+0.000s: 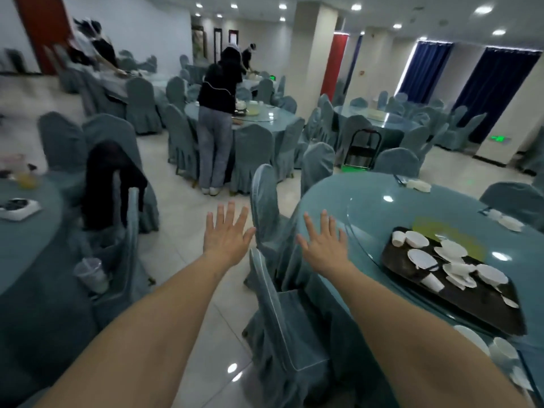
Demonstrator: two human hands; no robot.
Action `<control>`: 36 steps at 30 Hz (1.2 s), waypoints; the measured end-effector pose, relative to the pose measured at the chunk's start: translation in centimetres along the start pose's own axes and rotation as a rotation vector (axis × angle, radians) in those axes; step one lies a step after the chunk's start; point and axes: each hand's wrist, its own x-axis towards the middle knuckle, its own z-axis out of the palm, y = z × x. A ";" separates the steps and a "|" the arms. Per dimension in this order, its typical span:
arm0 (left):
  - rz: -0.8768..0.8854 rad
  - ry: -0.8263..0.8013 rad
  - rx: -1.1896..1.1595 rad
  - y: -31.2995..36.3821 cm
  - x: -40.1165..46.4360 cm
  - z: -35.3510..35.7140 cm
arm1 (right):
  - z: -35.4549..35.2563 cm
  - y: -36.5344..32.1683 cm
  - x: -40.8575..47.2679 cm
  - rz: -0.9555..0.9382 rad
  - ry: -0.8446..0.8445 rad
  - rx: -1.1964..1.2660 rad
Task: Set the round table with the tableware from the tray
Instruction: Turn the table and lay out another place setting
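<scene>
Both forearms reach out from the bottom of the view, bare, palms down. At their ends the left hand (228,235) and the right hand (323,244) are spread wide with straight fingers, holding nothing and touching nothing, held in the air above the tiled floor (182,240) and the chairs.

Two covered chairs stand under the right arm: a near chair (282,328) and a far chair (265,201), both pushed up to the round table (353,201) at right. On this table lies a glass turntable (379,222), and on the turntable rests a dark tray (459,301). White tableware sits in the tray: bowls (416,239), plates (422,258) and cups (398,238), some tipped on their sides. More white dishes (500,348) stand on the table edge just beside the right forearm, and a further setting (418,185) sits at the far rim.

Beyond the hands a person (216,125) in a dark top stands bent over another round table (259,113). A black garment (113,184) hangs over a chair at left.
</scene>
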 end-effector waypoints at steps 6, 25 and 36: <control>-0.148 0.052 0.018 -9.5 2.8 -0.2 | 2.5 -10.4 7.1 -0.183 -0.015 0.022; -0.272 0.062 0.088 -25.2 13.8 1.4 | 8.5 -25.8 23.3 -0.298 -0.078 0.055; -0.260 0.038 0.115 -28.6 29.1 3.6 | 10.5 -28.7 39.2 -0.292 -0.089 0.083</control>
